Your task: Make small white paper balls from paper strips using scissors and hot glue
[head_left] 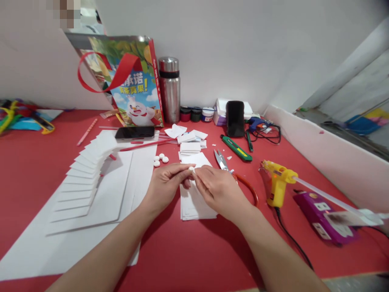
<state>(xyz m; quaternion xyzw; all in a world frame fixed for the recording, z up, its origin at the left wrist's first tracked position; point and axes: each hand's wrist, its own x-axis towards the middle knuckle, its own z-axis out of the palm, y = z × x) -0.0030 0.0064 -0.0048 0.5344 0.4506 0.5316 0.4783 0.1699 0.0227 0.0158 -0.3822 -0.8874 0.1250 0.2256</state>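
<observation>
My left hand (165, 182) and my right hand (219, 188) meet over a stack of white paper strips (199, 207). Between their fingertips they pinch a small white roll (191, 169), mostly covered by the fingers. Just beyond my left hand lie several similar small white round discs (165, 159). Scissors with orange handles (246, 183) rest beside my right hand, partly hidden by it. To the left, a curved row of folded white card pieces (79, 176) stands on a white board (112, 202).
A yellow hot glue gun (277, 180) and a purple power strip (322, 219) lie at right. Behind are a green utility knife (236, 148), a phone (135, 132), paint pots (196, 114), a steel flask (170, 93) and a printed gift bag (136, 91).
</observation>
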